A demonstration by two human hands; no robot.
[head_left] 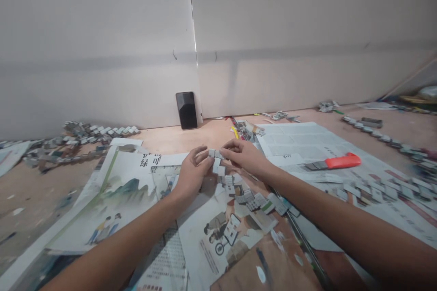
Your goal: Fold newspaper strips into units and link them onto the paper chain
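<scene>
A chain of folded paper pieces runs from between my hands down to the right, passing under my right forearm. My left hand is closed, its fingertips pinching the upper end of the chain from the left. On the other side my right hand is closed too, thumb and fingers pressed at the same end piece. Printed newspaper sheets lie beneath both hands. The exact contact of the fingertips on the small folds is partly hidden.
A black phone leans upright against the white wall. To the right, a red-handled utility knife lies on newspaper. More folded-paper chains are heaped at the left, and another chain stretches along the right of the table.
</scene>
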